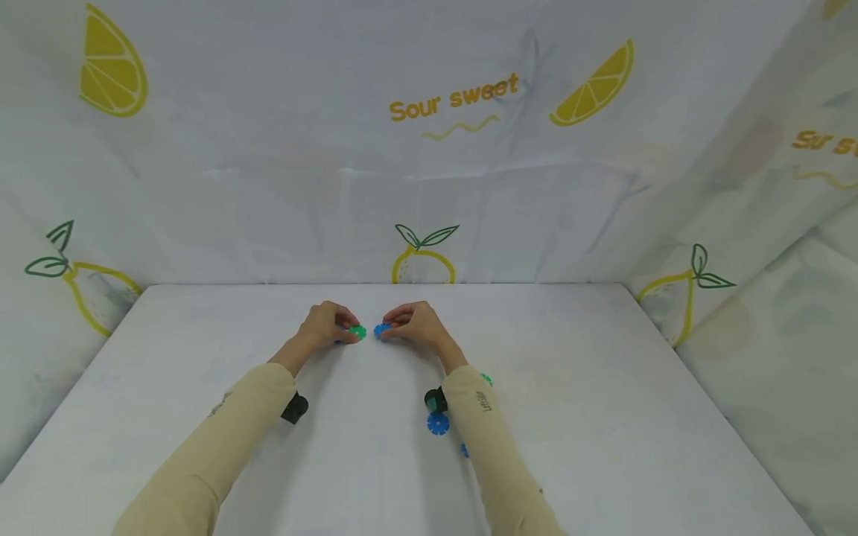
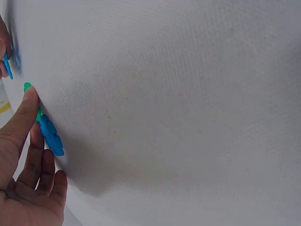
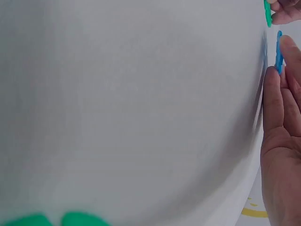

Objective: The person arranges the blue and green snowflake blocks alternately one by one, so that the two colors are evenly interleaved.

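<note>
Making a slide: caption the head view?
Left hand holding a green disc, right hand a blue disc, white table below.

The left hand (image 2: 29, 175) pinches a green piece (image 2: 27, 86), which touches a blue piece (image 2: 51, 135), near the white surface (image 2: 164, 113).

A notched green disc (image 1: 360, 331) touches a blue disc (image 2: 51, 135), near a second blue disc (image 1: 379, 330).

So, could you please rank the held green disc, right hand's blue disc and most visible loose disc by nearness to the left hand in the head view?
1. Green disc, in the left hand
2. Blue disc, in the right hand
3. Loose disc, lower right
</note>
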Demonstrator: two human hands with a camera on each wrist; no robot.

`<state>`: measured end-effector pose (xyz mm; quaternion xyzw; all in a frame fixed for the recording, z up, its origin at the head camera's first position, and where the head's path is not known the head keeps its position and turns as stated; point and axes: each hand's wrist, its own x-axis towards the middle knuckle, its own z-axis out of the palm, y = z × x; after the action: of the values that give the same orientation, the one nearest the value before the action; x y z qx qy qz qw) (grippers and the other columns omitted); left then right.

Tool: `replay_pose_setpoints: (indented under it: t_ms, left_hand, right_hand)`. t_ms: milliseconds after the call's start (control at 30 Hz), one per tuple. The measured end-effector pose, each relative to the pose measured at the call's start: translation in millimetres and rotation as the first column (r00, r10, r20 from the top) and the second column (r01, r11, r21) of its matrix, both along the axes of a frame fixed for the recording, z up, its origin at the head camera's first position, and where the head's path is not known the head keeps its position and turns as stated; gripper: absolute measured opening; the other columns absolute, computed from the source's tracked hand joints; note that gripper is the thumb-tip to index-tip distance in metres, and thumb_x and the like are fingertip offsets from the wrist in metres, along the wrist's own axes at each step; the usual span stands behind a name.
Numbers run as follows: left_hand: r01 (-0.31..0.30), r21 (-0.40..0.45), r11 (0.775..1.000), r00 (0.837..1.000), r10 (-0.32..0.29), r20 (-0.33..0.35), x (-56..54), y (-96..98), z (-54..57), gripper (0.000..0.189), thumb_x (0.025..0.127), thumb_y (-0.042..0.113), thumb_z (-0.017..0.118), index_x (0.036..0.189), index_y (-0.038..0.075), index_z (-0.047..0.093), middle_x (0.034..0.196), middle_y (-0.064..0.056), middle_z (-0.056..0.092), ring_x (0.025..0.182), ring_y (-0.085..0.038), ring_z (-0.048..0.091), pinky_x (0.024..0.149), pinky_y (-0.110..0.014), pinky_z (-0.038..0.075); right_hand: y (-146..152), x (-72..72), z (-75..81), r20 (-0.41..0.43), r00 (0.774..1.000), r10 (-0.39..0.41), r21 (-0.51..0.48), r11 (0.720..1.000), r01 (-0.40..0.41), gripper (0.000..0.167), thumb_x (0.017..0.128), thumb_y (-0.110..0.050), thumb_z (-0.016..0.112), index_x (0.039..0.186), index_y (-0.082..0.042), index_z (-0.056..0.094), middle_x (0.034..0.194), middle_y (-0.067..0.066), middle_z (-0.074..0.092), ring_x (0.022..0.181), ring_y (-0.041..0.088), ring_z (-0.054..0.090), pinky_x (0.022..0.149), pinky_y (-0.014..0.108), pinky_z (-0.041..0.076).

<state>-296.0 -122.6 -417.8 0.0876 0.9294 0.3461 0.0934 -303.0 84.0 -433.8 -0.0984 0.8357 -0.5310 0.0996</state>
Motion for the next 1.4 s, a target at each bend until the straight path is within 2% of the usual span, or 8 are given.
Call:
replay_pose_setpoints:
  t_ms: [267,600,800,967,1167,1400]
  left_hand:
    - [0.001,-0.014,1.000,1.000,-0.001,0.005,0.3,0.6,1.2,0.025,0.080,0.010,0.078,0.101,-0.001,0.070,0.098,-0.013,0.069,0.096,-0.027,0.061,0.089,-0.043,0.046]
    - [-0.008,-0.027,1.000,1.000,0.009,0.017,-0.8,-0.7,-0.7,0.025,0.080,0.011,0.078,0.102,0.000,0.070,0.100,-0.012,0.070,0.098,-0.027,0.061,0.090,-0.044,0.046]
    - [-0.013,-0.032,0.999,1.000,0.014,0.015,-0.9,-0.4,0.9,0.024,0.081,0.011,0.078,0.102,0.002,0.071,0.099,-0.012,0.069,0.097,-0.027,0.060,0.089,-0.046,0.045]
    - [-0.016,-0.033,0.999,1.000,0.016,0.020,-0.9,-0.2,0.2,0.024,0.080,0.011,0.078,0.102,0.001,0.071,0.098,-0.011,0.069,0.096,-0.026,0.060,0.088,-0.044,0.046]
    - [-0.012,-0.029,1.000,1.000,0.012,0.027,-1.1,0.8,0.0,0.024,0.080,0.010,0.078,0.102,0.001,0.071,0.097,-0.011,0.069,0.095,-0.025,0.060,0.088,-0.043,0.046]
    - [-0.015,-0.022,1.000,0.999,0.015,0.030,0.4,0.2,4.1,0.023,0.081,0.009,0.077,0.101,0.001,0.070,0.097,-0.011,0.069,0.095,-0.026,0.060,0.089,-0.045,0.046]
  right_hand:
    - [-10,-1.5,0.0,-0.059,0.998,-0.003,0.095,0.995,0.008,0.026,0.074,-0.006,0.082,0.097,0.001,0.073,0.090,0.009,0.073,0.077,0.010,0.066,0.074,0.021,0.052]
    - [-16,-4.3,-2.5,-0.098,0.995,0.006,0.156,0.988,0.010,0.025,0.073,-0.007,0.083,0.095,0.000,0.073,0.090,0.009,0.073,0.079,0.012,0.067,0.074,0.020,0.052]
    - [-17,-4.1,0.3,-0.123,0.992,0.041,0.206,0.978,-0.015,0.025,0.073,-0.008,0.084,0.094,-0.001,0.073,0.089,0.008,0.073,0.078,0.013,0.067,0.073,0.021,0.053]
    - [-14,-6.4,4.1,-0.143,0.984,0.111,0.275,0.959,-0.069,0.026,0.073,-0.007,0.083,0.096,-0.003,0.074,0.091,0.006,0.073,0.079,0.012,0.065,0.073,0.020,0.052]
    - [-7,-8.7,10.6,-0.119,0.985,0.128,0.354,0.932,-0.079,0.027,0.074,-0.008,0.083,0.099,-0.005,0.074,0.092,0.003,0.071,0.078,0.012,0.059,0.072,0.020,0.049]
    - [-5,-8.4,13.8,-0.066,0.989,0.133,0.381,0.919,-0.098,0.020,0.077,-0.010,0.081,0.094,-0.004,0.075,0.087,0.003,0.071,0.075,0.011,0.056,0.070,0.020,0.047]
